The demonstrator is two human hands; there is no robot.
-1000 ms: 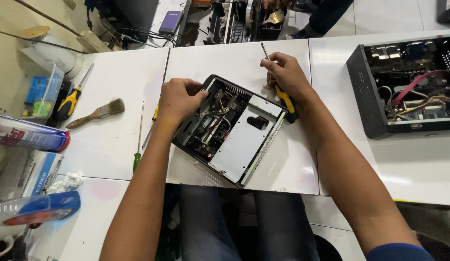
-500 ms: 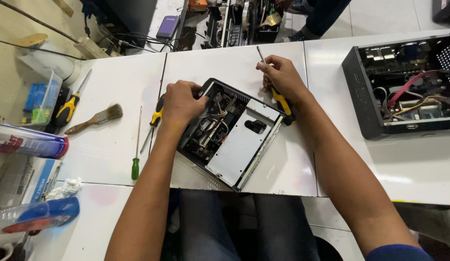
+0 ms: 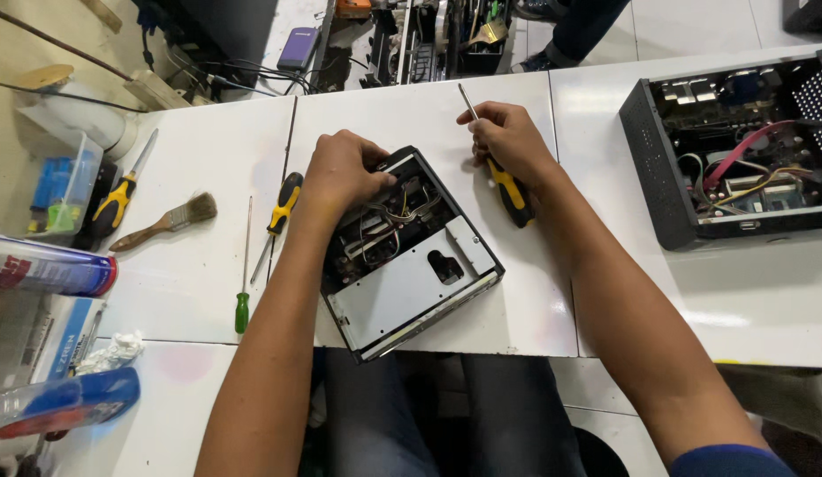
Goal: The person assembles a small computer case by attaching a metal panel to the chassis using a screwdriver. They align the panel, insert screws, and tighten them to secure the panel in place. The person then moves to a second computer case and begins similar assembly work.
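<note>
Head view: two bare hands at a small opened black-and-grey metal computer case (image 3: 411,265) on the white table (image 3: 190,265).

The left hand (image 3: 340,172) curls over the case's far corner, fingers gripping inside among the wires. The right hand (image 3: 508,137), just beside the case, is closed around a yellow-and-black-handled screwdriver (image 3: 504,181), shaft pointing away. A larger open black computer chassis (image 3: 738,146) sits well apart on the right.

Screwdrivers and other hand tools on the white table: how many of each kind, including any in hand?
Screwdrivers, yellow-and-black handle: 3 — one in the right hand at, one beside the left hand at, one far left
Screwdriver, green handle: 1
Paintbrush: 1
Total: 5
</note>
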